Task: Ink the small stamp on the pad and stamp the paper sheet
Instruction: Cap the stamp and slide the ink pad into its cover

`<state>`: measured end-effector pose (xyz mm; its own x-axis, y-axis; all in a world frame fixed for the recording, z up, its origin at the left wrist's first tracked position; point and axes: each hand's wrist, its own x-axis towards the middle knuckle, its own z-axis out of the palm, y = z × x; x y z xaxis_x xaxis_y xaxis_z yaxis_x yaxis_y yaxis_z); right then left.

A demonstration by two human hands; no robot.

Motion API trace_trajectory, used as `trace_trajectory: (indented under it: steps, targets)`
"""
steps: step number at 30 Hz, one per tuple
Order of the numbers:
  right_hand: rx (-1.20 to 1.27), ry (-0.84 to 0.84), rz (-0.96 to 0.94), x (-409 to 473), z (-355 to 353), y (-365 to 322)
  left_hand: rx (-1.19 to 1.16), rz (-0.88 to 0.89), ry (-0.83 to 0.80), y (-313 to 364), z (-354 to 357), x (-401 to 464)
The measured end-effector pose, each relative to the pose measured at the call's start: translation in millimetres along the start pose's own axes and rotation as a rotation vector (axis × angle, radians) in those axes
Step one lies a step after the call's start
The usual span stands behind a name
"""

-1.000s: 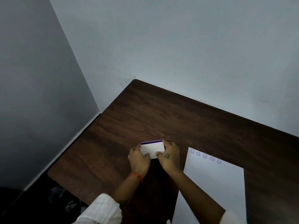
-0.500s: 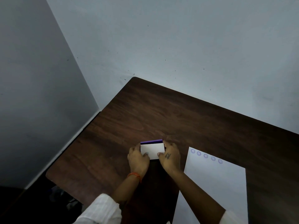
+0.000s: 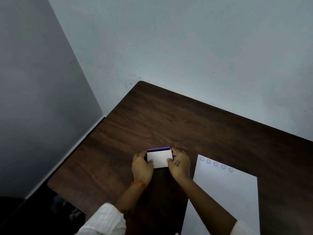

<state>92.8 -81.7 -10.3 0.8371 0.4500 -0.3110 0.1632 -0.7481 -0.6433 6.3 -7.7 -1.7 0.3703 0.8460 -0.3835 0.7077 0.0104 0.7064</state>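
Nothing much has moved since a second ago: both hands sit in the same spot, holding the same little box. It is a small flat ink pad case (image 3: 158,158) with a white lid and a purple strip along its far edge, and it lies on the dark brown wooden bench (image 3: 169,119), near the middle of the near side and well away from the far corner by the wall. The left hand (image 3: 142,168) grips the left end of the case, and the right hand (image 3: 179,165) grips the right end, with a thumb from each resting on the white lid. So the fingers of both hands are closed on the case, one hand at each end of its long side, which runs left to right. The lid looks shut, or maybe only starting to lift; I cannot tell which. I think the hands need to open it upward from the near edge. The white paper sheet (image 3: 225,192) lies just to the right of the right hand and already has a row of five purple round stamp marks (image 3: 215,164) along its top edge. The small stamp is not in sight anywhere. The near end of the paper is cut off by the picture's bottom edge.
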Motion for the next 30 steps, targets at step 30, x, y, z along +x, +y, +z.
trace_trajectory:
  steps: [30]
  targets:
    - [0.023, 0.101, 0.046, 3.0, 0.9, 1.5, -0.005, 0.009, 0.007, -1.2, -1.3, 0.7]
